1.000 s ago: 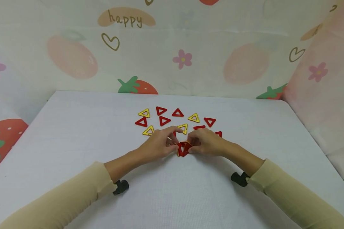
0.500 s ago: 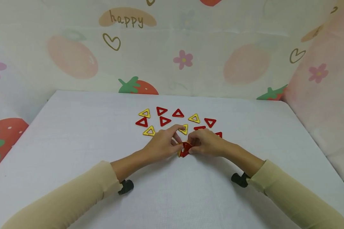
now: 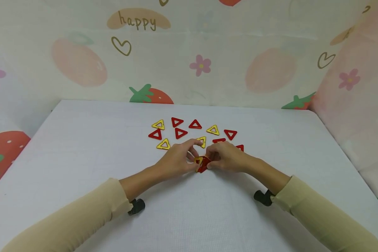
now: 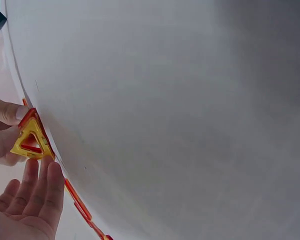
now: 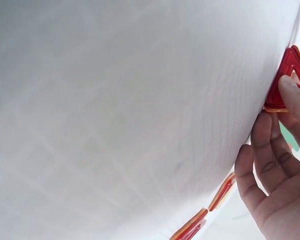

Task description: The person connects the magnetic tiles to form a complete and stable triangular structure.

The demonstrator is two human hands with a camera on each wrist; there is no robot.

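Note:
Between the hands stands a small pointed cluster of triangular magnetic tiles on the table. My left hand (image 3: 176,158) pinches a yellow triangular magnetic tile (image 4: 32,126) on the cluster's left side, its thumb at one edge and fingertips at the lower edge in the left wrist view. On the other side my right hand (image 3: 228,157) holds a red triangular magnetic tile (image 5: 276,97), thumb pressed on its face. The fingers hide the cluster's far side, so how all its edges meet cannot be seen.
Several loose triangular tiles lie flat beyond the hands, among them a yellow tile (image 3: 213,130), a red tile (image 3: 157,137) and a red tile (image 3: 195,126). The hands partly cover some nearer ones. A patterned cloth (image 3: 226,35) hangs behind the white table (image 3: 97,133).
The left hand has shifted slightly right, and the yellow tile now shows against the front left of the cluster, where red showed before. The right hand keeps its place.

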